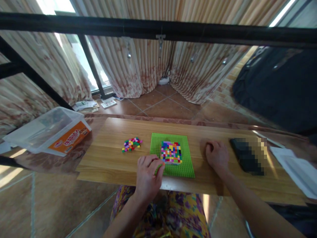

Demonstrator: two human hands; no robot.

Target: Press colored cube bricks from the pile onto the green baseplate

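A green studded baseplate [187, 165] lies on the wooden table, bearing a square block of multicoloured toy bricks [171, 152]. Over the plate's lower-left corner is my left hand [150, 170], thumb and forefinger pinched at the block's near-left corner. A small orange toy brick [163, 164] seems to show at those fingertips, partly hidden. To the left, loose coloured bricks [132, 144] lie in a small heap. My right hand [217, 155] rests curled in a loose fist on the table, right of the plate, with nothing visible in it.
A black object [245, 155], partly pixelated, lies right of my right hand, with white paper [294, 168] beyond. A clear plastic bin [49, 132] with an orange label stands on the floor at left. A dark metal bar [158, 31] crosses above, before curtains [138, 66].
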